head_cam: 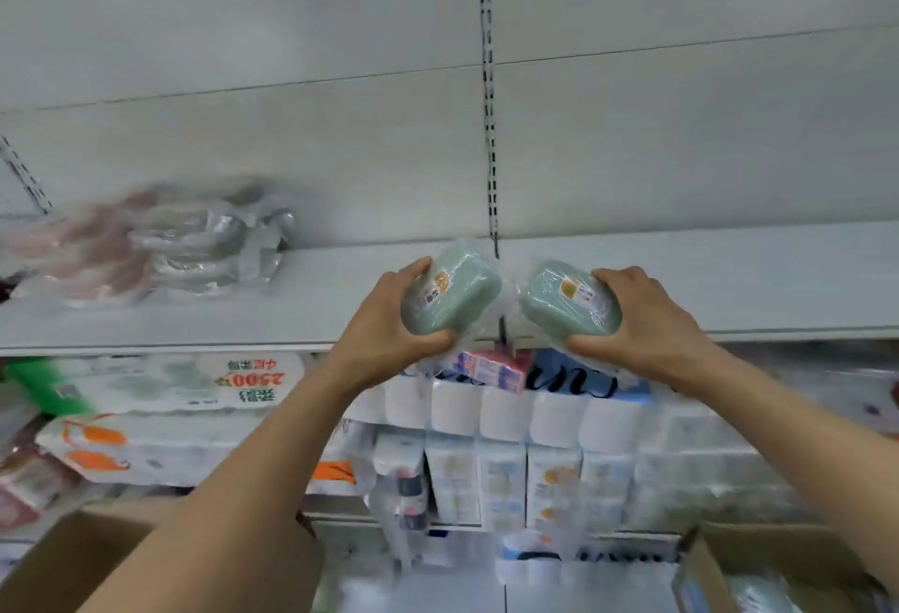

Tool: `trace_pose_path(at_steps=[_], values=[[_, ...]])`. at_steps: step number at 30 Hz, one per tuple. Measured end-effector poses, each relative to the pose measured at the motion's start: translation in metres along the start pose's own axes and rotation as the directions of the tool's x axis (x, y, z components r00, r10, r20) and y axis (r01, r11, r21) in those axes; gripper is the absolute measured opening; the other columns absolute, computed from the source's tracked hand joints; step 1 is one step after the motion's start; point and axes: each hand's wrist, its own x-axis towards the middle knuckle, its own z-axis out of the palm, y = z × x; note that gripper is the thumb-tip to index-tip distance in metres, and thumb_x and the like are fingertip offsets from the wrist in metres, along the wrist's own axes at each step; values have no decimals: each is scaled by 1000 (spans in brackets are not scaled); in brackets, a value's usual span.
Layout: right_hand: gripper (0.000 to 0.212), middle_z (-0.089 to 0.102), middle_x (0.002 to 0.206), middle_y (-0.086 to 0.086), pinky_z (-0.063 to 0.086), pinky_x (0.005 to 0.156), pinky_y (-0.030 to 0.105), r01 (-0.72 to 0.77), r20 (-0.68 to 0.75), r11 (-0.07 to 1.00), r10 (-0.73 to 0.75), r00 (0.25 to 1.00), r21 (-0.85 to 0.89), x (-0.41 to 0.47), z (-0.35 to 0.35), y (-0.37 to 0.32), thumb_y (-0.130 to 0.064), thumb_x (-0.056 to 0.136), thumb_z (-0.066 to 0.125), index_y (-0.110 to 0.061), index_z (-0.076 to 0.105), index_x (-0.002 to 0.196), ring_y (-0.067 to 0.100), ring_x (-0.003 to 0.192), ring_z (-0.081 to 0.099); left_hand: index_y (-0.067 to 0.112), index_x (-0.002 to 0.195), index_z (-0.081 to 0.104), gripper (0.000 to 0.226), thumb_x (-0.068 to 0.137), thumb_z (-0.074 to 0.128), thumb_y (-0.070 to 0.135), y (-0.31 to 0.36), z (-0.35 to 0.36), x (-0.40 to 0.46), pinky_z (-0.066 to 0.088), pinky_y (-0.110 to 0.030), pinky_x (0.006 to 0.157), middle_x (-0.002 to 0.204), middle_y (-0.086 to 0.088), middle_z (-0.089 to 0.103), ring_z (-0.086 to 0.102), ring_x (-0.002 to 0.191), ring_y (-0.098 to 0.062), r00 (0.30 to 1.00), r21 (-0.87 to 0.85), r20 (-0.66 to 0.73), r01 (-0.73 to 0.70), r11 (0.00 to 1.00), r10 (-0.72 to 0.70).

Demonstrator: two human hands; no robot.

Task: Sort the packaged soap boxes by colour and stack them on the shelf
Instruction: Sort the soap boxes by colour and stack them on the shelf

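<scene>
Gripping one green soap box (450,297) in our left hand (389,320) and another (569,303) in our right hand (642,320), we hold both at the shelf's (292,315) front edge.

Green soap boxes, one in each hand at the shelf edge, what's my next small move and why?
Probably set both down together on the bare shelf ahead. The left hand and right hand each hold a green soap box, matching in colour, right of the pink and clear packs.
</scene>
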Motion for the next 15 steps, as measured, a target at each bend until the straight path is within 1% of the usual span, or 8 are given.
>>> trace_pose_path(at_steps=[2,4,5,7,10,13,15], values=[[76,44,113,-6,46,83,38,-22,-13,1000,22,1000,-11,34,15,-26,-57,66,76,-29,44,129,16,104,42,31,148,36,93,68,84,33,-32,-39,25,42,-24,97,123,5,49,51,112,-10,1000,100,8,23,995,-24],[74,44,109,-6,46,80,37,-32,-16,999,31,999,-22,65,30,-49,-58,65,75,-27,46,126,17,101,43,32,148,35,100,59,78,45,-65,-71,51,42,-32,102,123,5,48,49,116,-16,999,201,23,42,979,-48],[74,44,107,-7,46,79,36,-38,-18,999,38,999,-28,79,37,-58,-58,64,75,-27,47,125,16,100,43,32,148,35,102,56,75,48,-82,-84,66,42,-35,104,124,5,47,48,117,-18,997,242,34,53,969,-63],[74,45,107,-7,46,78,35,-54,-22,998,53,998,-42,102,50,-74,-59,63,74,-27,47,124,16,101,42,29,148,35,103,57,79,44,-114,-103,96,41,-40,105,125,2,47,47,118,-22,995,293,49,71,953,-90],[71,45,102,-9,44,73,33,-83,-9,995,83,997,-57,125,69,-89,-60,64,75,-25,48,119,15,99,41,19,145,39,98,60,87,30,-157,-118,139,43,-41,104,128,-3,49,49,118,-25,993,317,48,86,945,-107],[62,44,97,-13,37,65,28,-77,37,994,80,996,-81,142,85,-97,-60,65,75,-29,46,111,14,95,40,17,140,42,92,60,87,24,-181,-117,173,46,-38,99,126,-3,52,51,114,-23,990,308,70,98,946,-125],[62,44,99,-14,37,68,29,-80,64,991,87,994,-103,154,92,-101,-60,66,75,-32,44,112,13,98,37,16,138,44,88,61,86,24,-189,-112,193,47,-33,95,124,-3,52,51,112,-22,989,301,98,78,950,-113]])
